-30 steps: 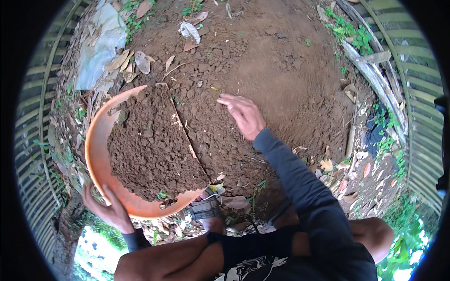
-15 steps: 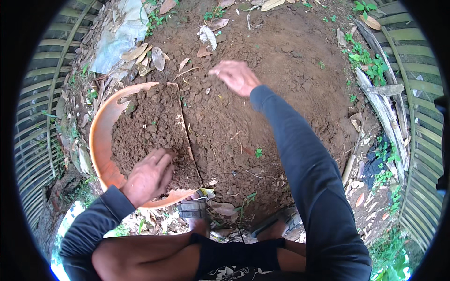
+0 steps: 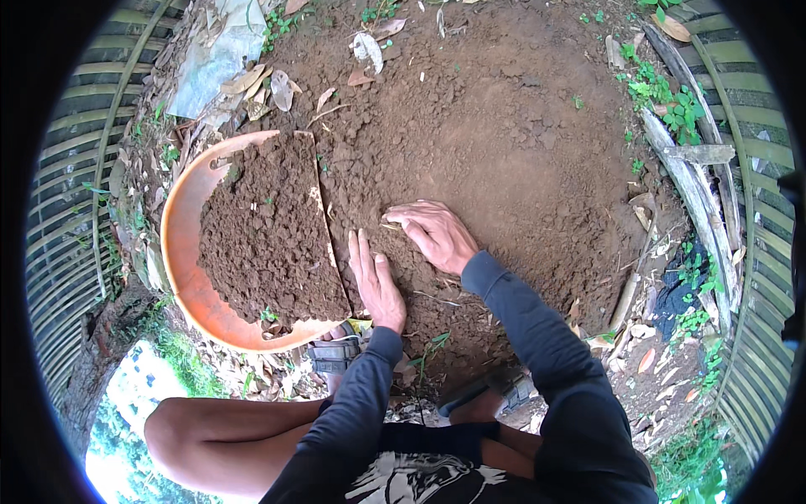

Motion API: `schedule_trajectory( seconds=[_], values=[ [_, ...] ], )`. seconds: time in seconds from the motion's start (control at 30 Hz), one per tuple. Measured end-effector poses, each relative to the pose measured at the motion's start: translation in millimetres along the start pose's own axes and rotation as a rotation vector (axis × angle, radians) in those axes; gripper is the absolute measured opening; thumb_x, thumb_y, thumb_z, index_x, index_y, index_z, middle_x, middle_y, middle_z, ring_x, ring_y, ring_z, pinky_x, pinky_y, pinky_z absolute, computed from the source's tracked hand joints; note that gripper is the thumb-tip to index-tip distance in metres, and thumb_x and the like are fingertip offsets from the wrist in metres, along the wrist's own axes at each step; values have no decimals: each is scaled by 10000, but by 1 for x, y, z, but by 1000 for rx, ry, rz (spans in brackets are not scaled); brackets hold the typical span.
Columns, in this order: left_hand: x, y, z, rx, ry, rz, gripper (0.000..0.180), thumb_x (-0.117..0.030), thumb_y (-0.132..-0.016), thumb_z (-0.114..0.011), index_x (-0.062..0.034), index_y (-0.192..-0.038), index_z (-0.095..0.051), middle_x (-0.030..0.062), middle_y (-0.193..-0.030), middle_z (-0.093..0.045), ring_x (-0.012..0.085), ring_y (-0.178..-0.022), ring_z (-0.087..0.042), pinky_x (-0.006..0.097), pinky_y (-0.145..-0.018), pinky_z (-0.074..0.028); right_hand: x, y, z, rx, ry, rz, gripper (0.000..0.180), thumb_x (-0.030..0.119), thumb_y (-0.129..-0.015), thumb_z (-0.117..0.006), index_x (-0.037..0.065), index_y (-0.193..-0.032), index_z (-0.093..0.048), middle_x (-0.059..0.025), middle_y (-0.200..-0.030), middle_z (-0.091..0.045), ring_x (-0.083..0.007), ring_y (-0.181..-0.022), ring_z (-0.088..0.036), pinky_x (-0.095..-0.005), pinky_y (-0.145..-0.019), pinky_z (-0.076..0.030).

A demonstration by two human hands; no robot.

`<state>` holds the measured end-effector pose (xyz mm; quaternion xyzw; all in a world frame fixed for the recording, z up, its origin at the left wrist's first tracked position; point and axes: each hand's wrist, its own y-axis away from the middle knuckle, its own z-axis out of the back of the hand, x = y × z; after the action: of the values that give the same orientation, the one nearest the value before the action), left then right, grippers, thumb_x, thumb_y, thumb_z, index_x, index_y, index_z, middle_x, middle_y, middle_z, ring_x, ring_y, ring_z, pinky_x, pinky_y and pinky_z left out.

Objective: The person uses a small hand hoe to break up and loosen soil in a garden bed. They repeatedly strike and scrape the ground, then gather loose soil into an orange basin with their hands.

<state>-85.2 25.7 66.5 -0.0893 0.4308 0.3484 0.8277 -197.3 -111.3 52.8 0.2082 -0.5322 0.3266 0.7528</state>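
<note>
Hands, left [image 3: 375, 281] and right [image 3: 436, 233], press soil [image 3: 504, 151] beside basin [image 3: 186, 277]; fingers released, flat.

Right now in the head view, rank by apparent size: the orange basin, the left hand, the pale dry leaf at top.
1. orange basin, clearly largest.
2. left hand, flat on the soil.
3. pale dry leaf, smallest, though it lies farther from the camera, so true size is unsure.

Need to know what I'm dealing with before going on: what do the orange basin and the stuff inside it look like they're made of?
The orange basin looks like moulded plastic: even colour, thin smooth rim, dull dusty finish. Its fill is dark brown soil, crumbly and clumped, matte, with a few tiny green sprouts. The ground beside it is similar earth, slightly redder. Both hands, left and right, lie flat on it.
</note>
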Motion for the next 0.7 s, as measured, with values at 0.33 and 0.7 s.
schedule_trajectory(
  seconds=[0.33, 0.7],
  values=[
    [-11, 0, -24, -229, 625, 306, 502, -272, -1073, -451, 79, -1401, -596, 195, -1518, -563, 307, -1446, -471, 385, -1240, -269, 18, 36, -77, -535, -667, -450, 473, 259, -1058, -419, -68, -1306, -655, -151, -1304, -696, -241, -1197, -654, -350, -1082, -473],
    [-35, -95, 116, -288, 1037, 192, 382, -355, -1045, -505, -73, -1260, -648, 84, -1178, -698, 213, -1090, -677, 382, -953, -569, 144, -92, -120, -386, -1076, -494, 469, 365, -1104, -363, 39, -1187, -690, -83, -1067, -737, -183, -968, -723, -371, -889, -585]
  ],
)
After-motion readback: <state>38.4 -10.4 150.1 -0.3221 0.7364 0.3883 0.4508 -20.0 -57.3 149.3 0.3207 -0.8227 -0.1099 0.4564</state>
